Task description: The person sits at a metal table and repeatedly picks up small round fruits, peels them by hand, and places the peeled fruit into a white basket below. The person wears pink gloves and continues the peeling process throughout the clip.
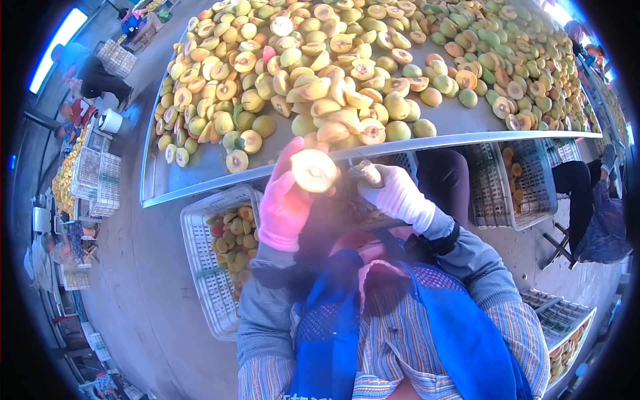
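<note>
My left hand (283, 207), in a pink glove, holds up a halved yellow stone fruit (314, 171) below the table's front edge. Its cut face looks overexposed, with a brownish hollow or stone in the middle. Close by on the right, my right hand (402, 197) wears a white glove with coloured stripes. It grips the handle of a small hand tool (369, 172), whose thin curved metal end shows near the table rim. Above both hands, a heap of halved stone fruit (320, 92) spreads over the metal table (452, 116), some halves with stones showing.
A white plastic crate (202, 280) of fruit stands on the floor at my left. Another crate (482, 187) with fruit halves sits under the table at right, near a seated person's legs (575, 200). A stacked crate (562, 320) is behind at right. Other people work at far left.
</note>
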Demonstrator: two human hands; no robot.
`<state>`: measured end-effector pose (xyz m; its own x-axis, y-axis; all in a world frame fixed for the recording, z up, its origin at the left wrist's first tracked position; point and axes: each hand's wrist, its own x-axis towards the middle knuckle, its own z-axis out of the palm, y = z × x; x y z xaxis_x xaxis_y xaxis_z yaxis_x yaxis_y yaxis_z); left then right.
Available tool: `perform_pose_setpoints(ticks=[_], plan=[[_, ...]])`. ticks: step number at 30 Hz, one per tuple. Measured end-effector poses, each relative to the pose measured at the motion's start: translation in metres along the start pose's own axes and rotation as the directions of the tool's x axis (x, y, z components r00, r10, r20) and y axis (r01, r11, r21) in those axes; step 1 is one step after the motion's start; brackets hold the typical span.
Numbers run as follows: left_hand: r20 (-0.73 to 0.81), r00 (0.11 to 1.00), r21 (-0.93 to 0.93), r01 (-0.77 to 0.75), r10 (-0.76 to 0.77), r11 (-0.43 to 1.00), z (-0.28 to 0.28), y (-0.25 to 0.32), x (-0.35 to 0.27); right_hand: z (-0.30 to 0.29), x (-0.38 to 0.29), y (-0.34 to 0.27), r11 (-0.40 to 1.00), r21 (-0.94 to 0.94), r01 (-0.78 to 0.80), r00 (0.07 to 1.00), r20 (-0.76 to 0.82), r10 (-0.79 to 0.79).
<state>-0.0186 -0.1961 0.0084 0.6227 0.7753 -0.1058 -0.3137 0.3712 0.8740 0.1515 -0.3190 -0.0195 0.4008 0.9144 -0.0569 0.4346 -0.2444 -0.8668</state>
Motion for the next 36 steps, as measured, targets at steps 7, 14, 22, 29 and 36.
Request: perform_pose_setpoints(ticks=[7, 14, 22, 29, 36], plan=[[-0.004, 0.970, -0.086, 0.241, -0.242, 0.967, -0.026, -0.015, 0.005, 0.014, -0.021, -0.008, 1.000, -0.010, 0.007, 0.987, 0.162, -0.006], [-0.034, 0.999, -0.239, 0.020, -0.029, 0.971, -0.003, -0.038, 0.000, 0.010, -0.018, -0.019, 0.998, -0.040, 0.058, 0.988, 0.144, -0.051], [0.044, 0.999, -0.113, 0.021, -0.016, 0.993, 0.009, -0.031, -0.009, 0.007, -0.019, -0.025, 0.998, -0.050, -0.023, 0.988, 0.152, 0.031], [-0.006, 0.998, 0.020, -0.060, 0.060, 0.998, 0.017, -0.037, -0.012, 0.011, -0.016, -0.009, 0.991, -0.131, -0.005, 0.992, 0.125, 0.021], [-0.103, 0.989, 0.189, -0.088, 0.109, 0.978, 0.029, -0.036, -0.011, 0.021, -0.014, -0.002, 0.981, -0.194, -0.020, 0.993, 0.110, 0.042]])
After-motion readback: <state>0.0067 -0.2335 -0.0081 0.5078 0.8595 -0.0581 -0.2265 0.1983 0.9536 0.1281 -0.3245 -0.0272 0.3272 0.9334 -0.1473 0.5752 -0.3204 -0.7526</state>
